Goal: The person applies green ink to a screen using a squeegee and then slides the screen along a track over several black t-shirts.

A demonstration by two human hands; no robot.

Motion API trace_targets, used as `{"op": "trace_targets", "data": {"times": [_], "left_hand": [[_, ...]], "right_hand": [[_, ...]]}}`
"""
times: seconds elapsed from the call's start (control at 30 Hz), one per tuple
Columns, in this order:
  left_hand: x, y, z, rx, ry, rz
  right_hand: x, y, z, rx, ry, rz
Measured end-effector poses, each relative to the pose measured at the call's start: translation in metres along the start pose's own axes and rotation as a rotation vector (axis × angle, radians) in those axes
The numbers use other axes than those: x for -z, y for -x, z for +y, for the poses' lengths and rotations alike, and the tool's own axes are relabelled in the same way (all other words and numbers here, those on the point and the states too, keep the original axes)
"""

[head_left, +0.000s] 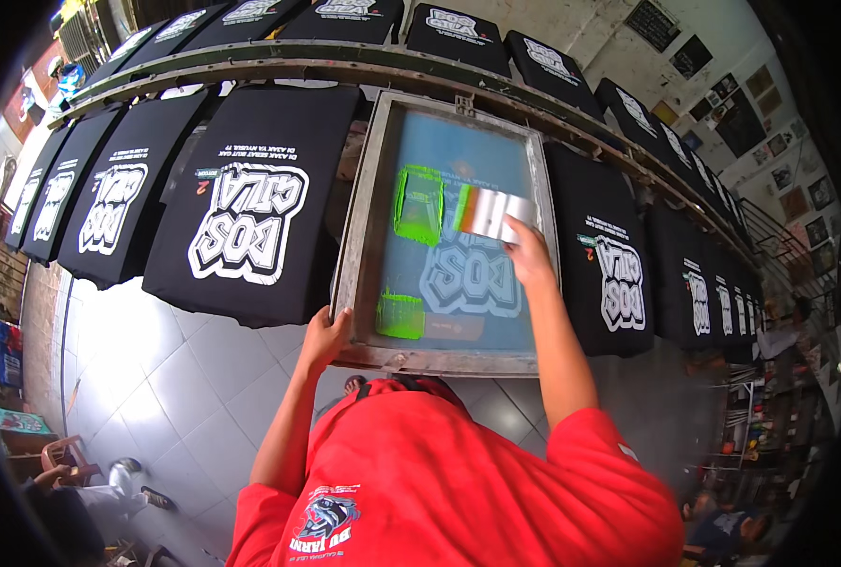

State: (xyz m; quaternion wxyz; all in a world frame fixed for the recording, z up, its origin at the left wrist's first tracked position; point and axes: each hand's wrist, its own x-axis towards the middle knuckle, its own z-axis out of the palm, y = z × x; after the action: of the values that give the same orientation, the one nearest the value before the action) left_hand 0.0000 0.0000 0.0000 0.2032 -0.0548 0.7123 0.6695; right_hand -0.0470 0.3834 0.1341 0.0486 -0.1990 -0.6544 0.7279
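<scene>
A silk-screen printing frame [361, 222] with a worn grey border and blue mesh lies over a black T-shirt, whose white lettering shows faintly through the mesh. My left hand [327, 335] is closed on its near left corner. In my right hand [530, 251] is a short squeegee [497, 215] with a pale metallic handle and a green-stained orange blade edge, held over the right half of the mesh. Bright green ink [420, 205] rings a small patch left of the squeegee. Another green ink smear [401, 315] sits near the frame's near left corner.
Printed black T-shirts flank the frame, one to the left [248, 198] and one to the right [609, 255], with more along both rows. A metal rail [279, 70] runs behind the frame. Tiled floor [170, 378] lies below; another person's leg [109, 501] shows at lower left.
</scene>
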Motion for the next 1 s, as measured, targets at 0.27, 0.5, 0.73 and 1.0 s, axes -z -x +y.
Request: {"op": "trace_targets", "data": {"times": [0.27, 0.5, 0.73, 1.0], "left_hand": [[-0.005, 0.002, 0.033, -0.023, 0.008, -0.055], [0.044, 0.037, 0.058, -0.022, -0.189, 0.029], [0.126, 0.061, 0.068, -0.027, 0.023, 0.034], [0.351, 0.030, 0.013, -0.082, 0.012, 0.234]], "right_hand": [[0.187, 0.108, 0.012, 0.157, -0.252, 0.330], [0.171, 0.137, 0.056, 0.094, -0.388, 0.251], [0.107, 0.156, 0.077, 0.198, -0.437, 0.230], [-0.153, 0.151, 0.138, 0.058, -0.493, 0.293]]}}
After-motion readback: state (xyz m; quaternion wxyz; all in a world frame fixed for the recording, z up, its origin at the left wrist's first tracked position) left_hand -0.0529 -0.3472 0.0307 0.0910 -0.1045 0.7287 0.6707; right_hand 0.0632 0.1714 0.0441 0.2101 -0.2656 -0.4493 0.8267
